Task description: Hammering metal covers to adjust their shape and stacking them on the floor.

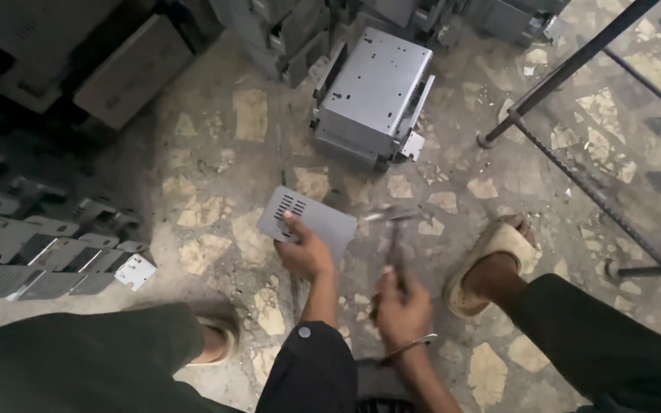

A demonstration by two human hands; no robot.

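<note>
The vented metal plate [307,218] was plain grey, like the metal box [372,92]. The floor [216,153] was grey, flecked with pale yellowish stone chips. The sandal [491,256] was beige; the trousers [78,367] were dark green.

Dim light, left side in shadow, motion blur on hammer [393,229].

A grey metal box [376,92] sits on the stone floor [216,160] near stacked metal plates [47,264].
</note>
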